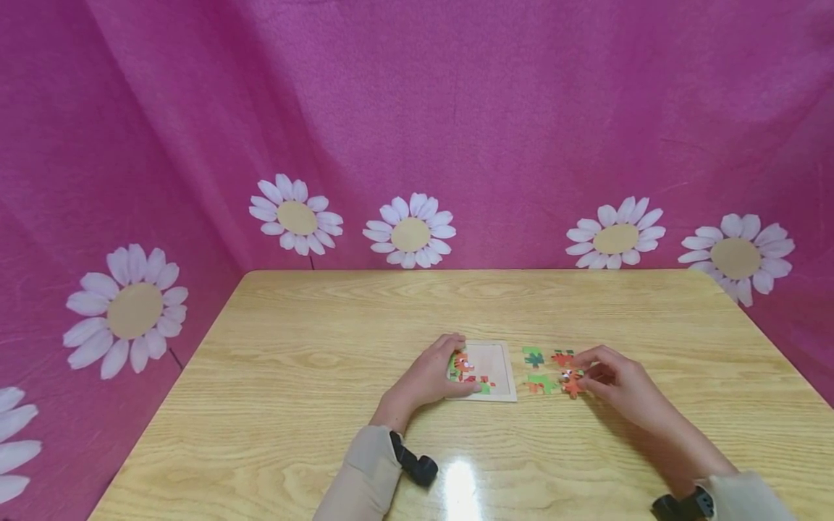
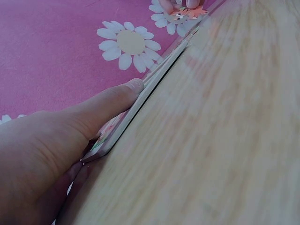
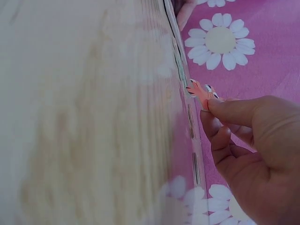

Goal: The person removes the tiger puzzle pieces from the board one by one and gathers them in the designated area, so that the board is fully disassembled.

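Observation:
A square wooden puzzle tray lies on the table, with several joined pieces along its left side and lower edge. My left hand holds the tray from its left side, the thumb along the near rim and the fingers at the far left corner. In the left wrist view that thumb lies on the tray's edge. Right of the tray, my right hand pinches an orange puzzle piece with a printed eye between thumb and fingertips. It is lifted off the table in the right wrist view.
Close to the right hand lie other loose pieces: a green one, a red one and a green and orange one. The wooden table reaches back to a pink cloth with printed daisies.

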Tool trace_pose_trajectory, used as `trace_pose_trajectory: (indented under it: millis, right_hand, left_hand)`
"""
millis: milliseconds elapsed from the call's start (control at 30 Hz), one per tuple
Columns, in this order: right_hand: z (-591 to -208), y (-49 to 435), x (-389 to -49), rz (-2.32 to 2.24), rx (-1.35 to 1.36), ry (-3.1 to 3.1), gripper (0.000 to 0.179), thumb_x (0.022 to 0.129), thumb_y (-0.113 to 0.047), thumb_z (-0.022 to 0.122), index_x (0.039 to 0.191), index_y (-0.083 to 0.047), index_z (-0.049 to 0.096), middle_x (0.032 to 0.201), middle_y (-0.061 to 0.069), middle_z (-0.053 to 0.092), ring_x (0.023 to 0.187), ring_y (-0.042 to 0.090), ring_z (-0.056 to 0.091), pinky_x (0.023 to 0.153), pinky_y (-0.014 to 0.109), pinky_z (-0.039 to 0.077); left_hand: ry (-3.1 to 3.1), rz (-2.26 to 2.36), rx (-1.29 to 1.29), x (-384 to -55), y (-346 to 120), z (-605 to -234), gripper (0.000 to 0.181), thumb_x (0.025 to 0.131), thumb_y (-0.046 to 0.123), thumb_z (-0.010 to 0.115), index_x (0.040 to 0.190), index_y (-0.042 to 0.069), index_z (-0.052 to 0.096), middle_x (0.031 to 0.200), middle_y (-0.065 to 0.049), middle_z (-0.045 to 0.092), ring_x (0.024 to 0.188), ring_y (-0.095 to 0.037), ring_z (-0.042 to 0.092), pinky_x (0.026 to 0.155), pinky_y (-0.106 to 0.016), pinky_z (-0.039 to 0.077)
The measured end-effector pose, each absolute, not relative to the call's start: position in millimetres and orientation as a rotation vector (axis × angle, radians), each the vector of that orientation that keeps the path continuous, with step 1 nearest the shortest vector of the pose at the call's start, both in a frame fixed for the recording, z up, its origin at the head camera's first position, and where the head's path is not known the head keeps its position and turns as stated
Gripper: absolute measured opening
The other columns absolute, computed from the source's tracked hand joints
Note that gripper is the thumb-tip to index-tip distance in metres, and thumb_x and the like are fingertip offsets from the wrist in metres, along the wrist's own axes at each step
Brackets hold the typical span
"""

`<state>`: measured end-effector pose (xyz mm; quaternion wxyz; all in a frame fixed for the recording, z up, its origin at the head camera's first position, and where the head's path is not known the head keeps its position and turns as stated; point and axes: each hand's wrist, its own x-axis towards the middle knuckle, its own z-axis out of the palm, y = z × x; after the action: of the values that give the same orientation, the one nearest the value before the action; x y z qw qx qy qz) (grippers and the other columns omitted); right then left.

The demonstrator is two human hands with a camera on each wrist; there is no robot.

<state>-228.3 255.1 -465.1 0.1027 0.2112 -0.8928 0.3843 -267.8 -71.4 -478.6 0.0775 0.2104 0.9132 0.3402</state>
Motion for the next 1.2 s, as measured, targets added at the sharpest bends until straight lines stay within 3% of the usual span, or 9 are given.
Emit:
trace_pose_trajectory:
  millis: [667, 1200]
  right_hand:
    - [-462.9, 263.3, -229.6, 1.074, 0.612, -2.73, 0.024, 0.083, 0.004, 0.071, 0.104, -0.006, 0.065, 0.096, 0.01, 0.068, 0.077, -0.005, 0.06, 0.059, 0.019, 0.052]
    - [-465.2, 264.6, -233.8, 1.021, 0.599, -2.845, 0.023, 0.085, 0.001, 0.07, 0.108, -0.004, 0.068, 0.091, 0.001, 0.061, 0.077, -0.006, 0.048, 0.063, 0.019, 0.046]
  left_hand:
    - [2.739, 1.035, 0.655, -268.7, -70.9, -479.8, 0.082, 0.078, 0.044, 0.08, 0.144, 0.01, 0.045, 0.156, -0.001, 0.038, 0.143, -0.022, 0.039, 0.119, -0.039, 0.035]
    - [2.739, 1.016, 0.654, -268.4, -71.5, -479.2, 0.083, 0.079, 0.046, 0.079, 0.145, 0.011, 0.044, 0.157, -0.002, 0.037, 0.144, -0.022, 0.037, 0.119, -0.039, 0.034]
